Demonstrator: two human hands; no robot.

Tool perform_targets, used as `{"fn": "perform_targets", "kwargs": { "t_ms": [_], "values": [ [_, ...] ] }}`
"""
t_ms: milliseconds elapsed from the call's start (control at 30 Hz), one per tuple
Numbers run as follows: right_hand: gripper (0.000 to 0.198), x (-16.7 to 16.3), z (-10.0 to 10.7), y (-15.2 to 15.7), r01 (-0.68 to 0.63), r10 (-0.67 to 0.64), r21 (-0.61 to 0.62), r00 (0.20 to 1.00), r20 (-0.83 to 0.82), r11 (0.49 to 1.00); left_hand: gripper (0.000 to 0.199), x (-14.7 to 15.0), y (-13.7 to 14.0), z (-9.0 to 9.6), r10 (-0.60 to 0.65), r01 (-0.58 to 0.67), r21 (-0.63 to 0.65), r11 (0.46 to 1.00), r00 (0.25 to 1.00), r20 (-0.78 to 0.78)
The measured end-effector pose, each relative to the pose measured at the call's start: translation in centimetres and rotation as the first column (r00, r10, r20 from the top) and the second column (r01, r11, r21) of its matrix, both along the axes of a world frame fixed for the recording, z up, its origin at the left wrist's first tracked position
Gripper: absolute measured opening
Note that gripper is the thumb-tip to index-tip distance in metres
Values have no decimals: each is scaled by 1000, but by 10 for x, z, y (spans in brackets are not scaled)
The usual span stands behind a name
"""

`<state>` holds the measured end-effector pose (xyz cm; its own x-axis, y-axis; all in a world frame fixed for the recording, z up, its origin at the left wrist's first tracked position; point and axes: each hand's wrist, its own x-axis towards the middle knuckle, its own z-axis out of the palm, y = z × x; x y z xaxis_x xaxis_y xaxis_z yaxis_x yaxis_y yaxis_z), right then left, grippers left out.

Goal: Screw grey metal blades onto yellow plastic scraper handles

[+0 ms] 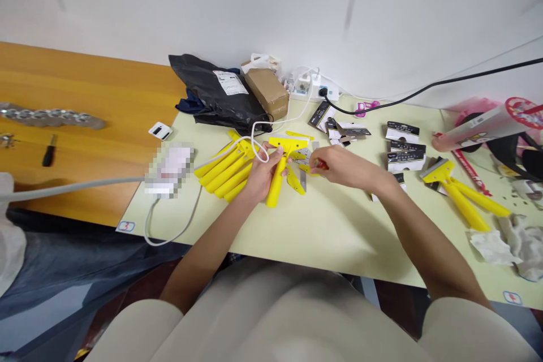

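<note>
My left hand (262, 176) is closed around a yellow scraper (276, 184), whose wide head with dark screws points away from me. In my right hand (345, 167) is a small red-handled tool (321, 164); its tip is hidden, so I cannot tell its exact kind. Between the two hands lie loose yellow scraper heads and metal blade pieces (296, 181). Just left of my left hand, several yellow scrapers (224, 172) rest side by side. A white cable (253, 134) loops close over my left thumb.
Behind are a black parcel bag (224, 96), a cardboard box (268, 92) and a power strip (316, 87). Black-and-white packaging cards (405, 155) and two more scrapers (460, 192) lie rightward. A black-handled screwdriver (50, 153) is on the orange table (85, 181).
</note>
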<state>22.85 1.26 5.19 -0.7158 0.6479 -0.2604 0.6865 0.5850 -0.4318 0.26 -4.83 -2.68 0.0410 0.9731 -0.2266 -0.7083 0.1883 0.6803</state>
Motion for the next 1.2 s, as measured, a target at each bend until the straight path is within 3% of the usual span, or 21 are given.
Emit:
{"fn": "perform_targets", "kwargs": {
  "t_ms": [167, 300, 633, 1200],
  "values": [
    [12, 4, 37, 4, 192, -127, 175, 936, -329, 966, 63, 6, 0, -4, 2, -1, -22, 1000, 999, 32],
    [9, -7, 34, 11, 217, -122, 210, 913, -390, 953, 64, 8, -2, -2, -16, 16, -16, 1000, 1000, 15],
    [15, -16, 12, 22, 139, -78, 169, 943, -324, 976, 65, 7, -2, 0, -26, 26, -13, 1000, 1000, -13],
    [15, -3, 17, 28, 116, -71, 172, 967, -244, 978, 58, 13, -6, 3, -22, 20, -61, 998, 999, -34]
  ]
}}
